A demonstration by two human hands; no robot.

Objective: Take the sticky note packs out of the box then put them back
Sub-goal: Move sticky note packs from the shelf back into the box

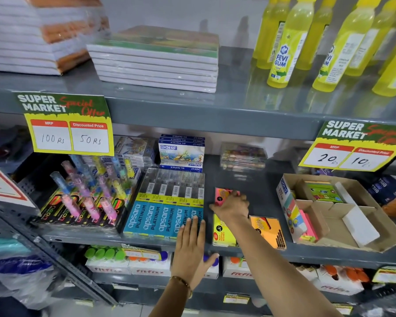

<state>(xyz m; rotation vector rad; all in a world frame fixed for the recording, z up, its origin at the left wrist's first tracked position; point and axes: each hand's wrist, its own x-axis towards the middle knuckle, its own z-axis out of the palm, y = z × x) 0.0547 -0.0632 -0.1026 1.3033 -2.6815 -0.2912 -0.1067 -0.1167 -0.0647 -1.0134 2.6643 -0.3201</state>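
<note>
An open cardboard box (364, 234) with dividers stands at the right of the middle shelf; a green sticky note pack (322, 193) and pink packs (308, 225) lie inside it. On the shelf left of the box lie a yellow pack (222, 234) and an orange pack (269, 231). Behind them is a pink pack (222, 195), with my right hand (232, 205) closed on it. My left hand (190, 245) rests flat and open on the shelf's front edge, fingers on the blue Apsara pencil boxes.
Blue Apsara pencil boxes (165, 216) and a display of pens (89, 193) fill the shelf's left side. DOMS pastel boxes (182, 152) stand behind. Price cards hang from the upper shelf, which carries notebooks (156, 62) and yellow gum bottles (281, 53).
</note>
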